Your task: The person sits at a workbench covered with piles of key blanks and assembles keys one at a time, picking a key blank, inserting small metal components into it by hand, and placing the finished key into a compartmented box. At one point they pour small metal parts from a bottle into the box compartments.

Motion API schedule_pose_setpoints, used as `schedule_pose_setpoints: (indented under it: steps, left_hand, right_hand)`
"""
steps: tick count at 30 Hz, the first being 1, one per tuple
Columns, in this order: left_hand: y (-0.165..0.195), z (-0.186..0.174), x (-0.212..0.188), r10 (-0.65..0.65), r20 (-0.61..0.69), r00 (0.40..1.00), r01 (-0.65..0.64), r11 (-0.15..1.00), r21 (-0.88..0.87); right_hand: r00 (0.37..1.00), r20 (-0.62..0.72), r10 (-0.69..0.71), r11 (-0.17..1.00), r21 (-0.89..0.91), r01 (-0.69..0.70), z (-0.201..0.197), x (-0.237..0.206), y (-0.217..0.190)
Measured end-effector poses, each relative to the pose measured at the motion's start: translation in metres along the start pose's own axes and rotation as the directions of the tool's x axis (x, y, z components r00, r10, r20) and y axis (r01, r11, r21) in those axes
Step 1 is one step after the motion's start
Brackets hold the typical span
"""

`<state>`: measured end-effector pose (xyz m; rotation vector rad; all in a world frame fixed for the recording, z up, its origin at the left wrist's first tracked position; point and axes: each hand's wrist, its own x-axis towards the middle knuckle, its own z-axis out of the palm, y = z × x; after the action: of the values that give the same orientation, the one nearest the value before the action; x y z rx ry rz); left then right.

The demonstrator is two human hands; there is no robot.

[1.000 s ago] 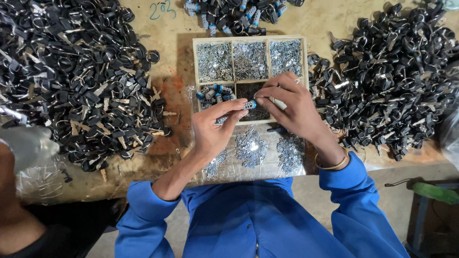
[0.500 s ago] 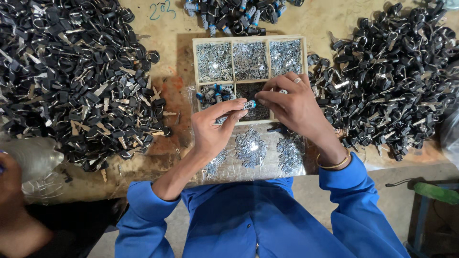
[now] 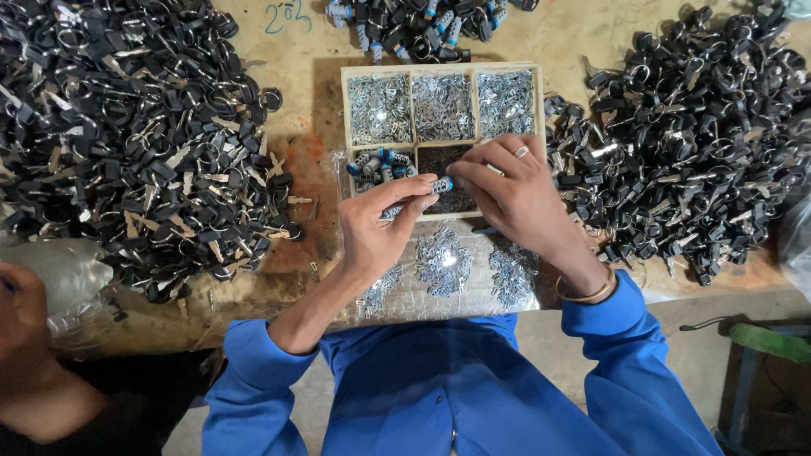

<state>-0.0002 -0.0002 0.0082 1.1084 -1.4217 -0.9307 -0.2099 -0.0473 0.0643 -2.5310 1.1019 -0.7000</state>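
Only the head view shows this moment. Compared with half a second ago, the left hand and right hand sit almost exactly where they were, so the fitting work at the small cylinder with a blue tip looks ongoing rather than finished. The left hand's fingers are curled around the cylinder, holding it over the lower compartments of the wooden sorting tray; the right hand's fingertips are pinched together at the blue end, though whether they grip a tiny part is too small to tell. Heaps of black keys crowd the left, another black heap the right, leaving open room only over the tray and the clear plastic sheet with silver bits. Another person's hand sits at the left edge.
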Motion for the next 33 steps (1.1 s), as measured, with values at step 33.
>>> schedule_pose_setpoints:
  steps: [33]
  left_hand:
    - [-0.001, 0.004, 0.000, -0.014, -0.001, 1.000, 0.014, 1.000, -0.009]
  right_hand:
    - [0.975, 0.000, 0.223, 0.956, 0.195, -0.219, 0.018, -0.005, 0.005]
